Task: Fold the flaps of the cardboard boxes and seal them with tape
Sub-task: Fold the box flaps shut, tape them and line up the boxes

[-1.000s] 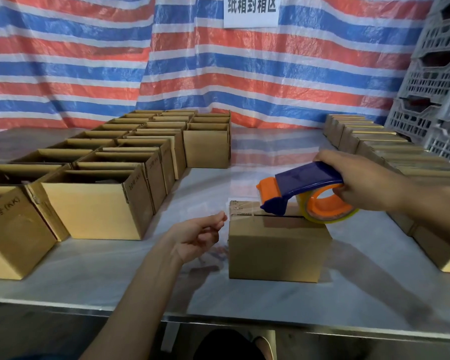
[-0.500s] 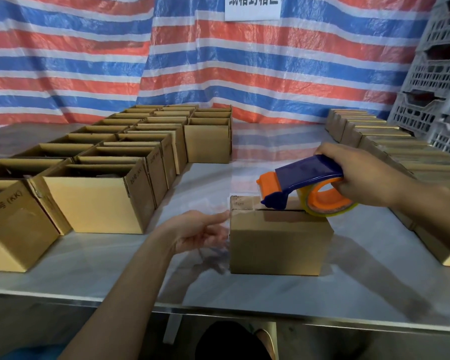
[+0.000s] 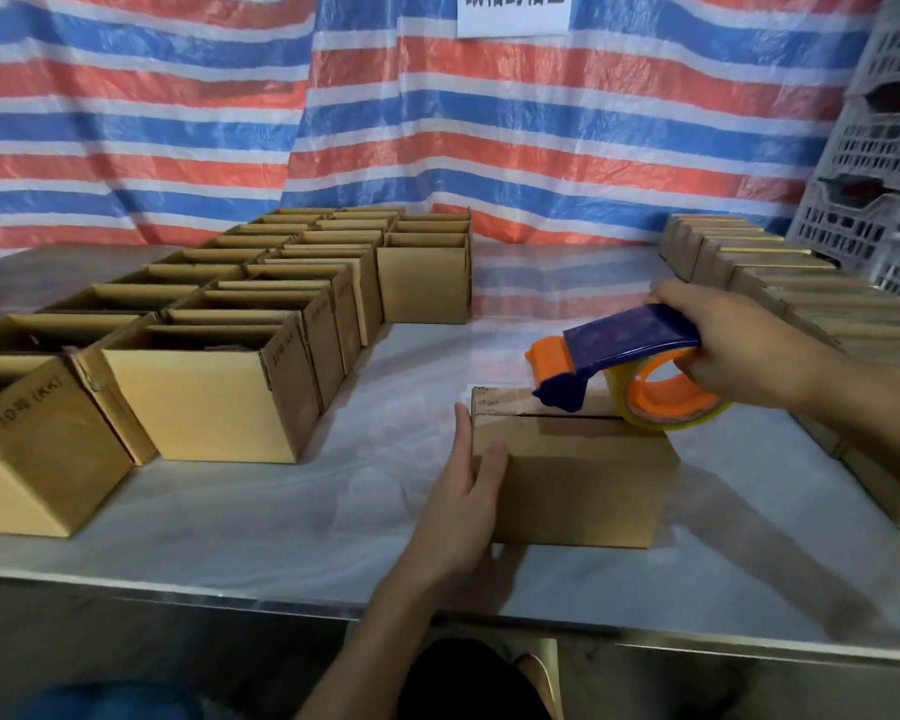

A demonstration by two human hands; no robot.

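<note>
A small closed cardboard box [image 3: 583,485] stands on the table in front of me, its top flaps folded shut along a middle seam. My right hand [image 3: 733,345] grips a blue and orange tape dispenser [image 3: 630,366] whose roll rests on the box top; clear tape runs from it to the box's left top edge. My left hand [image 3: 463,491] lies flat against the box's left end, fingers straight and thumb on the front face.
Several open cardboard boxes [image 3: 214,392] stand in rows on the left of the grey table [image 3: 292,522]. A row of sealed boxes [image 3: 801,298] runs along the right side, with white plastic crates [image 3: 874,163] behind. A striped tarp hangs at the back.
My left hand moved right from loosely curled beside the box to pressing flat against its left end. The dispenser stayed on the box top, shifting slightly.
</note>
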